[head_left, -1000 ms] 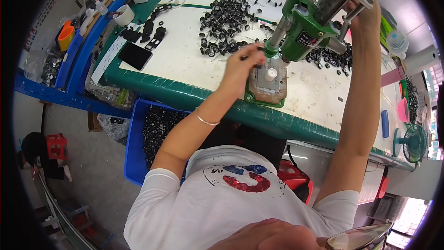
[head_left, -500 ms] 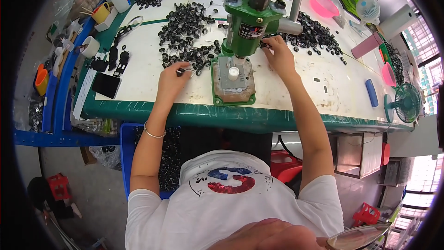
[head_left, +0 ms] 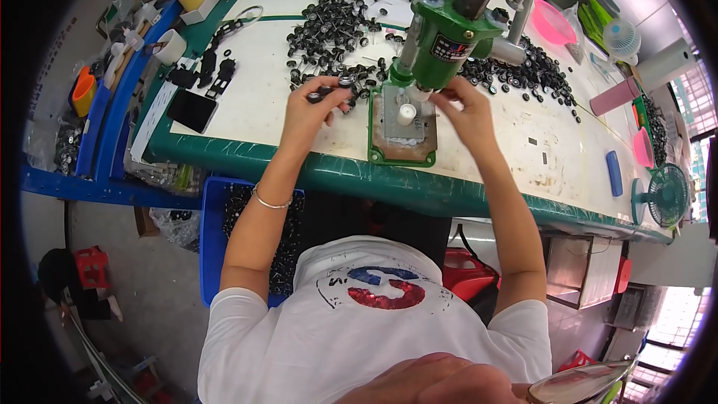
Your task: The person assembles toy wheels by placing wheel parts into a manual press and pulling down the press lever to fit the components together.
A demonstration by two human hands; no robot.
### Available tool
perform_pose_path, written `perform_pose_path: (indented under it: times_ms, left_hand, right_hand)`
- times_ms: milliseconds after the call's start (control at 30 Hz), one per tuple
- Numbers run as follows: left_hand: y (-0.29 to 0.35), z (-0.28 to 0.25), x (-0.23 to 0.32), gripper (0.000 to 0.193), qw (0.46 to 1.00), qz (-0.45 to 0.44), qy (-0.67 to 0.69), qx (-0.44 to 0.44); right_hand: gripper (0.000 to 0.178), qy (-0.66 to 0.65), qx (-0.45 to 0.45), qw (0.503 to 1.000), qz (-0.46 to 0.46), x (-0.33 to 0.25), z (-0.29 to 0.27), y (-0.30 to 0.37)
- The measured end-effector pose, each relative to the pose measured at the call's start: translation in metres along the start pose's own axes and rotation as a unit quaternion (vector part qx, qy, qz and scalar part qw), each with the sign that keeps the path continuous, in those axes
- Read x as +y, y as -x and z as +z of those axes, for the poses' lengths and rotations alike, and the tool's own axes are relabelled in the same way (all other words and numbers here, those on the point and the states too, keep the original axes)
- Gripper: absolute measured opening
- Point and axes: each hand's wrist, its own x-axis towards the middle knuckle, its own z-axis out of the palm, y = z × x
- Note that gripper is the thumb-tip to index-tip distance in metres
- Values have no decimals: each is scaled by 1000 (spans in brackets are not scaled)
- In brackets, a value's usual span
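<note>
A green bench press point(head_left: 449, 56) stands in front of me, a white round holder point(head_left: 406, 113) on its grey base plate point(head_left: 394, 133). My left hand point(head_left: 308, 111) is closed round small black wheels point(head_left: 326, 92), left of the press base and at the near edge of a pile of wheels on thin axles point(head_left: 329, 34). My right hand point(head_left: 467, 114) has its thumb and fingers pinched together just right of the press's lower end, above the base plate. Whatever lies between those fingertips is too small and partly hidden to make out.
More black wheels point(head_left: 523, 71) lie in a heap right of the press. A black phone point(head_left: 192, 110) and black plastic parts point(head_left: 222, 75) rest at the left. A blue roll point(head_left: 614, 173) and a green fan point(head_left: 666, 194) stand toward the right edge. Below is a blue bin point(head_left: 213, 243).
The view has shifted, so the bench sits further right. My left hand has lifted from the pile's edge with wheels in it. My right hand has come from the right-hand heap toward the press's lower end.
</note>
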Motion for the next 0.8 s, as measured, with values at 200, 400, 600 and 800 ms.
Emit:
perform_pose_path:
  times_ms: [200, 400, 600, 800]
  left_hand:
    - [7, 29, 0, 14, 995, 5, 53, -87]
    - [9, 39, -1, 11, 995, 12, 38, -94]
    - [12, 39, 1, 11, 994, 7, 38, -98]
    - [9, 40, 2, 11, 994, 20, 5, -108]
  right_hand:
    - [29, 20, -25, 999, -24, -16, 34, 30]
    - [23, 61, 22, 995, -79, -18, 38, 36]
    - [21, 25, -24, 999, -7, -28, 29, 24]
    - [22, -101, -39, 984, 144, -16, 34, 8]
